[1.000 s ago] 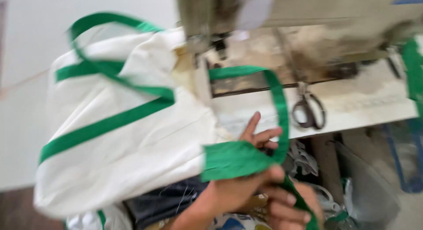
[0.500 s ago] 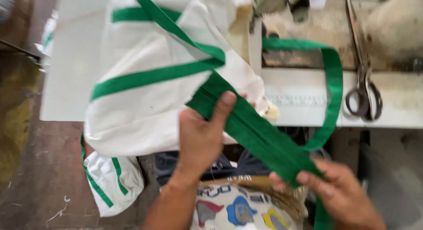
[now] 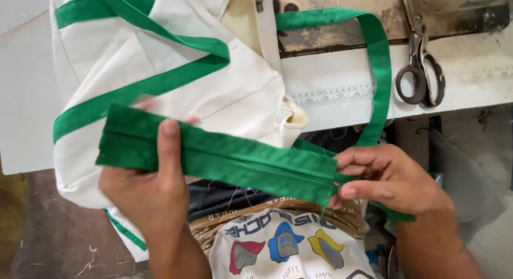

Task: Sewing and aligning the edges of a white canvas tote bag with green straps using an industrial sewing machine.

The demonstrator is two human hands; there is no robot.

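A folded green fabric strap (image 3: 224,159) stretches level between my two hands in front of me. My left hand (image 3: 152,185) grips its left end, thumb lying over the top. At the strap's right end my right hand (image 3: 387,177) pinches the fold with its fingertips. The strap runs on as a loop (image 3: 377,60) up over the table. Behind it lies a white cloth bag with green bands (image 3: 160,76), hanging partly off the table edge.
Metal scissors (image 3: 422,71) lie on the white sewing table (image 3: 342,92) at the right, beside a printed ruler strip. A sewing machine base (image 3: 347,4) sits at the top. Below the table are printed sacks (image 3: 283,247) and the floor (image 3: 53,236).
The view has steadied and dropped lower. My hands have pulled the green strap out flat and level, the left hand shifting left along it and the right hand pinching its right end.
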